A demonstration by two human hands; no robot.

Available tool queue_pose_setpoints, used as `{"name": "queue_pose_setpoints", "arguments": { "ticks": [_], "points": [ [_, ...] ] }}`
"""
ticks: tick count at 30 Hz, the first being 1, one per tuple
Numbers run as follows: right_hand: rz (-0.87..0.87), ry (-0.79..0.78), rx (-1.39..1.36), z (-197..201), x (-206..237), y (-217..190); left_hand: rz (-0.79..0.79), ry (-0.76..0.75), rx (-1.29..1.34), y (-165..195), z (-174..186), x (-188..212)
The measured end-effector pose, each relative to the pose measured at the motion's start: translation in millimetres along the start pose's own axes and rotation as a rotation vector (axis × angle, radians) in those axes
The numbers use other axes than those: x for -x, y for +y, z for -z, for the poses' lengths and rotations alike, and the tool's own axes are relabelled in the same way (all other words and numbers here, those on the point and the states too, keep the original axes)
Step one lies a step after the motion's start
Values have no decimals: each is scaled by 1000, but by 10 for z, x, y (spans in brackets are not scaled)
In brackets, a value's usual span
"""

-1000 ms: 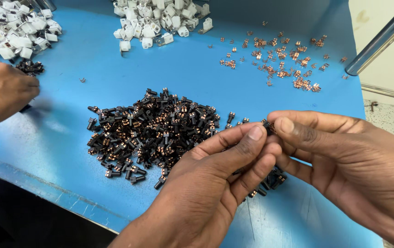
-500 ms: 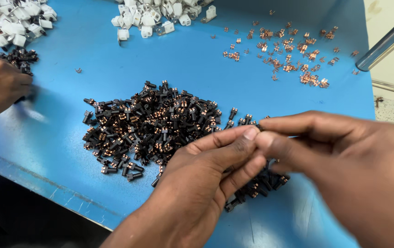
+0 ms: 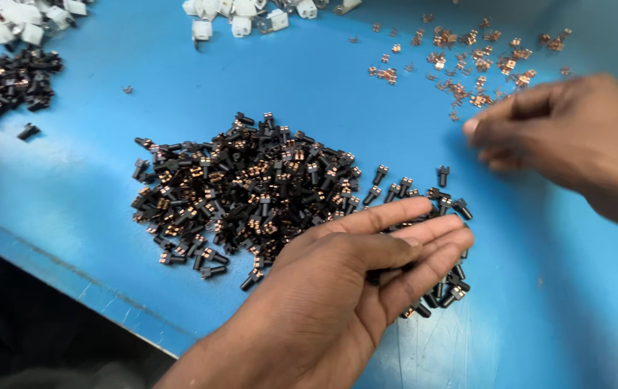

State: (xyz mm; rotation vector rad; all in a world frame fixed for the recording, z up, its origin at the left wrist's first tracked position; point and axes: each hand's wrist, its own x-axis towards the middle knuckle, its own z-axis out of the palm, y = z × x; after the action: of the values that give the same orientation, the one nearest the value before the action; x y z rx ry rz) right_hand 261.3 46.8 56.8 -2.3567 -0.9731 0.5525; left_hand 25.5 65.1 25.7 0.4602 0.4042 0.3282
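Down on the flat blue table top [image 3: 107,238]: a big heap of small black plastic parts with copper contacts [image 3: 244,187], dead centre. Left hand [image 3: 366,266] laid over the right end of that heap, fingers stretched out and loosely spread, thumb across the palm, nothing visibly clasped, a few black pieces poking out under the fingertips. Right hand [image 3: 568,137] off to the far right, blurred, fingers bunched with the tips close together, just beside the scatter of tiny loose copper clips [image 3: 467,65]. Can't tell whether anything sits between those fingertips.

Looks like the fetching step: going for one copper clip while the other hand waits at the black parts. Calls for a fine two-finger pinch on a single clip, lifted clean off its neighbours, then brought across to the left hand.

Room to move: open blue surface between the clips and the heap, no clutter in that lane. Near edge of the table [image 3: 71,281] running on a slant just beside the heap's lower left, so no sweeping parts that way. White plastic housings [image 3: 244,11] along the top, a smaller black pile [image 3: 10,83] at upper left, both well apart from the hands
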Motion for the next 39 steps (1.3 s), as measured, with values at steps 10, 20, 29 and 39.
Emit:
{"name": "queue_pose_setpoints", "arguments": {
  "ticks": [10, 20, 29, 39],
  "points": [
    [-5, 79, 59, -138, -194, 80, -5, 71, -45, -10, 36, -65],
    [89, 65, 120, -179, -318, 40, -20, 64, 47, -15, -24, -4],
    [-25, 36, -500, -124, -1, 103, -47, 164, 51, -55, 40, 3],
    [-318, -116, -1152, -40, 763, 315, -83, 107, -115, -2, -24, 53]
  ]
}}
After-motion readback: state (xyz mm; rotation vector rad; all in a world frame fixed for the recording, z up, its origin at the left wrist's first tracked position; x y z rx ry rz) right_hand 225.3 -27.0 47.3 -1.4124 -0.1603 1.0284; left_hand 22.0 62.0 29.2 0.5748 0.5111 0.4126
